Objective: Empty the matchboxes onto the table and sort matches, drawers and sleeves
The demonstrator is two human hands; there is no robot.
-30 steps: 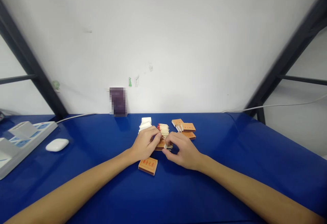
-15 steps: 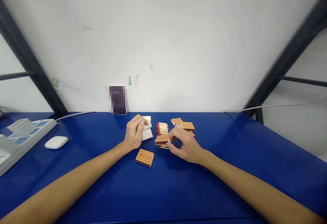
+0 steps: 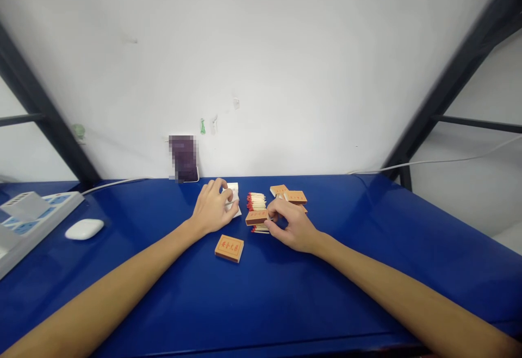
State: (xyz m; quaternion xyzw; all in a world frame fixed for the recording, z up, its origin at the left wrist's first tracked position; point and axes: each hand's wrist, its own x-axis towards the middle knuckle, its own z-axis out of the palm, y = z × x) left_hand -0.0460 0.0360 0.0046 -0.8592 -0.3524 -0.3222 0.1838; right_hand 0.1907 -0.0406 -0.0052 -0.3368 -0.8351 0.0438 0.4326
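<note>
My right hand (image 3: 291, 223) pinches the right end of an orange matchbox (image 3: 256, 217), which sits over a pile of red-tipped matches (image 3: 256, 202). My left hand (image 3: 215, 205) is at a white paper-like item (image 3: 234, 188), thumb and forefinger curved toward each other over it; whether something thin is between them is too small to tell. In front of the hands another matchbox (image 3: 229, 248) lies flat on the blue table (image 3: 228, 303). More matchboxes (image 3: 294, 197) lie grouped behind my right hand.
A dark, pixelated upright object (image 3: 184, 158) leans on the wall. At the left are a white rounded case (image 3: 84, 229) and a power strip (image 3: 67, 205) with plugs. A white cable (image 3: 432, 162) runs at the right.
My left hand has spread its fingers somewhat and lowered over the white item. My right hand keeps its hold on the matchbox. The whole view has shifted slightly.
</note>
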